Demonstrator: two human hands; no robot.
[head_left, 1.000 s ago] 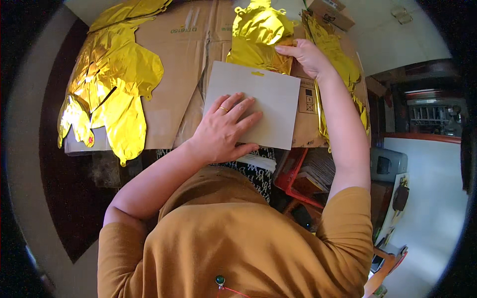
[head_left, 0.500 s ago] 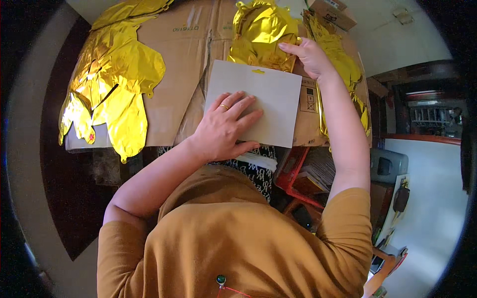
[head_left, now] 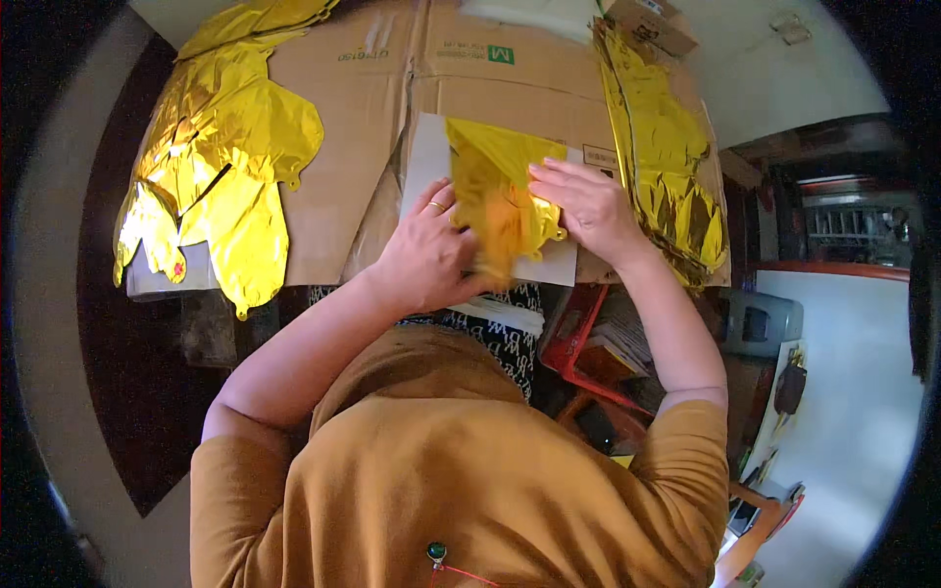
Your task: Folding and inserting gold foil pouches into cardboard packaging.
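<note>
A flattened brown corrugated cardboard sheet point(head_left: 363, 147), creased along its flaps, covers the bench from ten to two o'clock. On it at nine to ten o'clock lies a heap of deflated gold foil balloons point(head_left: 221, 167), glossy and wrinkled, with rounded lobes that hang past the cardboard's near edge. A second, narrower strip of crumpled gold foil point(head_left: 667, 157) runs along the cardboard's edge at one to two o'clock. Near the picture's centre, at about twelve o'clock from the person's chest, rests a pale grey flat card point(head_left: 426, 162), smooth and rectangular. On the card lies a folded gold foil balloon point(head_left: 495, 191), shiny, creased lengthwise, its lower end scalloped. The left hand point(head_left: 426, 250), a ring on one finger, arrives from seven o'clock with the forearm angled upward; its fingers curl and grasp the balloon's left edge against the card. The right hand point(head_left: 588, 206) comes from five o'clock with the wrist bent inward; its fingers lie flat and extended, pressing the balloon's right side down without closing around it.
</note>
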